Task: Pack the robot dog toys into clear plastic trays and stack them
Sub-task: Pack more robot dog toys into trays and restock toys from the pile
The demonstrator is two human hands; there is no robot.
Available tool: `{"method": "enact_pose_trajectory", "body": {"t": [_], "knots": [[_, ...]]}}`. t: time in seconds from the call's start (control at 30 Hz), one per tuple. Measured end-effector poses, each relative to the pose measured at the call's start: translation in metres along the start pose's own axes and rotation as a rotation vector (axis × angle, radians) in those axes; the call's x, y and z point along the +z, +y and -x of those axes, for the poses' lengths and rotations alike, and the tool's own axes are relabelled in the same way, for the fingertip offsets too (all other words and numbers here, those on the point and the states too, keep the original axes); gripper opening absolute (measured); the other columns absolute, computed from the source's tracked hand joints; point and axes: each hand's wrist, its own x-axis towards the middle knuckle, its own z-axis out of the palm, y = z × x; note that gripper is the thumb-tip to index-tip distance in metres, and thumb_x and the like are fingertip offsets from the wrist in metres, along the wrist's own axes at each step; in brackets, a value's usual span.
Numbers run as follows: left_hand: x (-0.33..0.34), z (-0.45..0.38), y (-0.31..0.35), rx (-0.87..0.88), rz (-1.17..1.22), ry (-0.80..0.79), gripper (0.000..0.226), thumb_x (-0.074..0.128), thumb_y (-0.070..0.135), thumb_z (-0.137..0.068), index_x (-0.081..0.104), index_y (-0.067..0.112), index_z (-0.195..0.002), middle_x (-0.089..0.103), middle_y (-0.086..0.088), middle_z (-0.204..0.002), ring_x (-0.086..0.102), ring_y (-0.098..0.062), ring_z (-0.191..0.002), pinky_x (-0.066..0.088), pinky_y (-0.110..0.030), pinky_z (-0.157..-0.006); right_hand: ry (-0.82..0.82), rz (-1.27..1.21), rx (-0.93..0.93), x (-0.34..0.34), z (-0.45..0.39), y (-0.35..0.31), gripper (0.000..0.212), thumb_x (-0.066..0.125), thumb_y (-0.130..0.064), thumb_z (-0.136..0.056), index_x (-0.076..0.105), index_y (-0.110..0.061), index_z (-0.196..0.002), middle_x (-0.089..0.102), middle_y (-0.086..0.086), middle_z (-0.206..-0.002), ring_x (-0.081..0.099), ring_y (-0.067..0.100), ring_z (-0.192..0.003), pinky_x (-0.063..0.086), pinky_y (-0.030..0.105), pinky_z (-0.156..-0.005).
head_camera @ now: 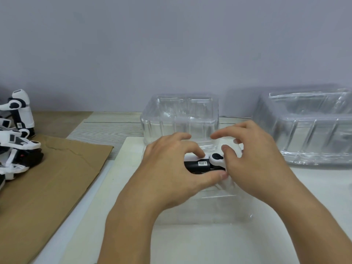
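Left hand (169,164), right hand (253,159) both grasping robot dog toy (204,164); long axis left-right, underside up.

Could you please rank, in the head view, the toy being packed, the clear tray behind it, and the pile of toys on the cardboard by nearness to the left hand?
1. The toy being packed, gripped by the left hand at centre.
2. The clear tray behind it, just beyond the fingers.
3. The pile of toys, far left on the cardboard.
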Motion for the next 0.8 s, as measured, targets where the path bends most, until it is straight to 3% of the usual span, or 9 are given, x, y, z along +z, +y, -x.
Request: {"method": "enact_pose_trajectory", "body": {"t": [0.1, 0.17, 0.23, 0.33, 0.4, 0.5, 0.63, 0.7, 0.8], "knots": [[-0.005, 0.004, 0.004, -0.034, -0.002, -0.097, 0.082, 0.062, 0.087, -0.04, 0.059, 0.048, -0.111, 0.022, 0.031, -0.154, 0.003, 0.028, -0.126, 0.001, -0.035, -0.122, 0.001, -0.011, -0.005, 0.0, 0.0, 0.001, 0.034, 0.057, -0.012, -0.093, 0.068, -0.041, -0.104, 0.048, -0.014, -0.114, 0.048, 0.005, -0.105, 0.034, 0.021, -0.084], [-0.007, 0.006, 0.005, -0.049, -0.033, -0.174, 0.09, 0.067, 0.087, -0.036, 0.05, 0.053, -0.117, 0.009, 0.031, -0.159, -0.014, 0.014, -0.142, -0.013, -0.043, -0.123, 0.002, -0.015, -0.006, 0.001, 0.0, 0.0, 0.033, 0.057, -0.012, -0.093, 0.068, -0.041, -0.104, 0.048, -0.015, -0.113, 0.048, 0.004, -0.104, 0.033, 0.021, -0.084], [-0.008, 0.007, 0.006, -0.054, -0.078, -0.234, 0.091, 0.074, 0.082, -0.04, 0.041, 0.056, -0.121, -0.001, 0.033, -0.158, -0.023, 0.006, -0.145, -0.018, -0.046, -0.121, 0.004, -0.02, -0.007, 0.002, -0.001, 0.001, 0.033, 0.056, -0.012, -0.093, 0.068, -0.041, -0.103, 0.048, -0.016, -0.113, 0.048, 0.003, -0.104, 0.034, 0.02, -0.083], [-0.006, 0.007, 0.008, -0.05, -0.131, -0.25, 0.087, 0.081, 0.072, -0.051, 0.034, 0.053, -0.121, 0.001, 0.031, -0.155, -0.023, 0.0, -0.146, -0.019, -0.046, -0.12, 0.002, -0.032, -0.007, 0.002, -0.001, 0.002, 0.033, 0.056, -0.012, -0.093, 0.069, -0.041, -0.103, 0.048, -0.018, -0.111, 0.048, 0.0, -0.103, 0.034, 0.013, -0.078], [-0.004, 0.006, 0.008, -0.033, -0.153, -0.229, 0.085, 0.081, 0.071, -0.054, 0.034, 0.05, -0.122, 0.011, 0.027, -0.15, -0.01, -0.005, -0.148, -0.016, -0.047, -0.121, 0.018, -0.031, -0.011, 0.002, -0.001, 0.002, 0.032, 0.057, -0.012, -0.093, 0.07, -0.041, -0.1, 0.05, -0.018, -0.109, 0.049, 0.001, -0.101, 0.034, 0.011, -0.077], [-0.003, 0.006, 0.008, -0.009, -0.146, -0.188, 0.086, 0.079, 0.071, -0.057, 0.041, 0.045, -0.129, 0.02, 0.024, -0.144, 0.001, 0.0, -0.14, -0.011, -0.046, -0.122, 0.106, -0.068, 0.0, 0.002, -0.001, 0.0, 0.031, 0.059, -0.012, -0.091, 0.073, -0.04, -0.092, 0.059, -0.022, -0.102, 0.056, 0.002, -0.092, 0.035, 0.007, -0.073], [-0.004, 0.006, 0.008, 0.034, -0.101, -0.111, 0.086, 0.078, 0.072, -0.057, 0.046, 0.045, -0.132, 0.025, 0.027, -0.12, 0.006, 0.007, -0.094, 0.015, -0.036, -0.115, 0.272, -0.22, 0.034, -0.003, -0.002, -0.002, 0.031, 0.059, -0.013, -0.09, 0.074, -0.04, -0.082, 0.068, -0.027, -0.088, 0.061, -0.011, -0.086, 0.038, -0.002, -0.07], [-0.006, 0.006, 0.009, 0.075, -0.07, -0.048, 0.085, 0.078, 0.074, -0.054, 0.048, 0.046, -0.129, 0.023, 0.029, -0.114, 0.006, 0.008, -0.093, 0.017, -0.031, -0.104, 0.335, -0.303, 0.022, -0.009, -0.003, -0.004, 0.03, 0.059, -0.014, -0.091, 0.074, -0.039, -0.083, 0.071, -0.026, -0.084, 0.062, -0.013, -0.086, 0.04, -0.002, -0.071], [-0.009, 0.007, 0.011, 0.154, -0.053, 0.057, 0.087, 0.077, 0.076, -0.049, 0.049, 0.048, -0.126, 0.021, 0.028, -0.126, 0.004, 0.012, -0.102, 0.013, -0.028, -0.106, 0.353, -0.503, -0.023, -0.019, -0.003, -0.007, 0.019, 0.062, -0.024, -0.092, 0.074, -0.038, -0.088, 0.073, -0.025, -0.093, 0.065, -0.006, -0.092, 0.046, 0.008, -0.079]]}}
